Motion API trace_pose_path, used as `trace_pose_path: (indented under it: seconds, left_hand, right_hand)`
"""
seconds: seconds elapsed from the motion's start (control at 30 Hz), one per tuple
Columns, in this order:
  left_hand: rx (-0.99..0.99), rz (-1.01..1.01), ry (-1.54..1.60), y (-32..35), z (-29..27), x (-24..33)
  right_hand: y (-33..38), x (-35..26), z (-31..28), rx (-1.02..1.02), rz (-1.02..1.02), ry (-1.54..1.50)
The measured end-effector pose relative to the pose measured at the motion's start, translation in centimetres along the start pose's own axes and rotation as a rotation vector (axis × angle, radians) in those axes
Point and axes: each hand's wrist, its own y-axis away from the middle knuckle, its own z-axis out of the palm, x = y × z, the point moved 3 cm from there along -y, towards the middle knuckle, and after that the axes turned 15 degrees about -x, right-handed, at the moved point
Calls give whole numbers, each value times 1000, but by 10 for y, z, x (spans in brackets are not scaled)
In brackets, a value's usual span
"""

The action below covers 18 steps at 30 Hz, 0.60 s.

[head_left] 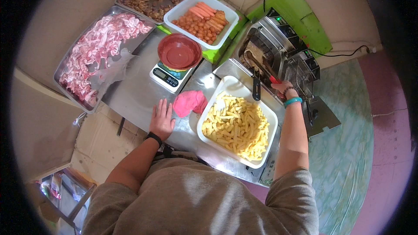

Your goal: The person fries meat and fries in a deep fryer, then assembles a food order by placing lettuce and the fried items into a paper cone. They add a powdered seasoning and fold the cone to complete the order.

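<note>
My left hand [162, 119] lies flat on the steel table [135, 85], fingers stretched out, beside a crumpled pink cloth [190, 103]. My right hand [284, 89] reaches to the deep fryer [285, 67] and grips a red-handled utensil [274, 79]. Its far end goes toward a fryer basket [257, 54] in the left well; the exact kind cannot be made out. The basket's black handle [256, 88] sticks out toward me. Between my arms stands a white tub of pale cut fries [237, 126].
A brown bowl [179, 52] sits on a digital scale [167, 78]. Behind it is a white tub [167, 17] with sausages and small reddish pieces. Raw sliced meat [93, 54] fills a left tray, partly under clear plastic [115, 69]; browned pieces [152, 0] lie in another. A black cord [344, 55] runs behind the fryer.
</note>
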Motion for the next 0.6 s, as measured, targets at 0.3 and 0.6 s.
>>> trace_pose_path:
  seconds: [0.3, 0.6]
  left_hand:
    - [-5, 17, 51, -1, 0, -1]
    - [-7, 22, 30, -3, 3, 0]
  right_hand:
    - [-26, -30, 18, 186, 23, 404]
    - [39, -22, -49, 160, -65, 508]
